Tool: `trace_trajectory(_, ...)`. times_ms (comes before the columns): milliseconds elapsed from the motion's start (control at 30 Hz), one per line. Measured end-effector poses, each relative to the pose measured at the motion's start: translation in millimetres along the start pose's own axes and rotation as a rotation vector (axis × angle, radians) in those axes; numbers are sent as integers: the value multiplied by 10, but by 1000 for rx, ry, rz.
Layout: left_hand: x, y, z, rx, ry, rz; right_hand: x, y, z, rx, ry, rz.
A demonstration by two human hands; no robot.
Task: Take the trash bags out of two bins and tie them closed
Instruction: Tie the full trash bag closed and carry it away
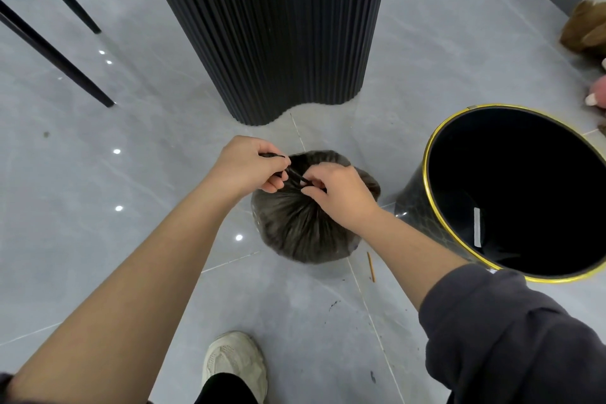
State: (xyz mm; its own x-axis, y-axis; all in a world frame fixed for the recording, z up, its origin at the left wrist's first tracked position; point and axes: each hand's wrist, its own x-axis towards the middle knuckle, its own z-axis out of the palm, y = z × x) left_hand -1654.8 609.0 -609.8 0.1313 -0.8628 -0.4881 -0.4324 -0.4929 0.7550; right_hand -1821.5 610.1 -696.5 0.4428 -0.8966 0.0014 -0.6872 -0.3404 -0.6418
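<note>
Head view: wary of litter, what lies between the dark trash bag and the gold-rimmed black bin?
A thin orange stick on grey floor tiles, head view.

**No legible text in view**

Nothing in the head view can be read. The only candidate is a narrow white strip [477, 227] on the inner wall of the bin [414, 210]. It is perhaps a label, but any print on it is too small to make out. The shoe [234, 361] shows mesh patterning, with no mark clear enough to read.
</note>
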Motion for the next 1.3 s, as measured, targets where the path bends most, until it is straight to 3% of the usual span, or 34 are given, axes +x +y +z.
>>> trace_trajectory(600,313,-458,-89,-131,-15,-70,-93,-54,-77,509,-249,148)
trace_trajectory(700,352,-478,-95,-112,-52,-75,-102,-94,-64,399,-231,19)
trace_trajectory(833,378,-514,-131,-112,-153,-81,-122,-116,-42,10,-184,-243)
trace_trajectory(1033,432,-518,-32,-70,-293,-68,-165,-111,-49,-206,-96,-544)
trace_trajectory(1167,458,-441,97,-16,-333,-40,-182,-60,-56,-296,-109,-591)
trace_trajectory(1300,454,-388,258,63,-329,15,-199,-67,7,-212,-170,-493)
